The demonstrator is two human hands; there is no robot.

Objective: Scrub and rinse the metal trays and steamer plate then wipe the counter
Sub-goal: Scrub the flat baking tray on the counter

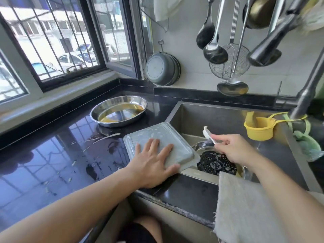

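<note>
Home kitchen. Evidence: black stone counter [52, 155] meeting a steel sink [219, 118] at its right edge; ladles [213, 50] and wire skimmer [229, 65] hung on tiled wall; barred window [52, 37] overlooked parked cars.

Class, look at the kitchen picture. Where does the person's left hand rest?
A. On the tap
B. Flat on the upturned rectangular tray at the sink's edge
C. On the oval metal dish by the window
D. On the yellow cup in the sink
B: the left hand lies with fingers spread flat on the rectangular tray, which overhangs the sink; the oval dish sits untouched behind it.
</note>
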